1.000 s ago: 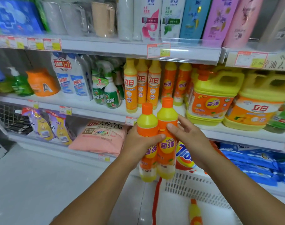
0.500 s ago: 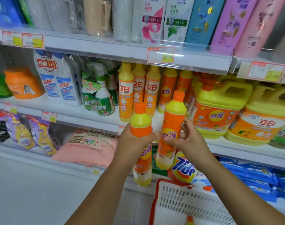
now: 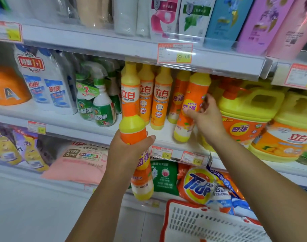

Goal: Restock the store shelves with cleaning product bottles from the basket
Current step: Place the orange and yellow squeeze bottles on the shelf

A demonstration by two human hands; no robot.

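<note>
Only 1 cam here, worn on the person's head, wide-angle lens, so the straight edges of the white metal store shelving (image 3: 96, 44) bow toward the frame corners. Faces fwd & tilted down, v. close to the shelves. Both bare forearms run in from the bottom edge. Left hand (image 3: 130, 147), gripping an orange-and-yellow plastic dish-soap bottle (image 3: 132, 130), lands approx centre frame. Right hand (image 3: 206, 119), holding a second orange-and-yellow bottle (image 3: 194, 91), sits right of centre at mid-shelf lvl. Top edge crops the upper-shelf products. White slotted plastic basket with red rim (image 3: 201, 224) pokes in bottom right, pale floor (image 3: 35, 206) bottom left.
</note>
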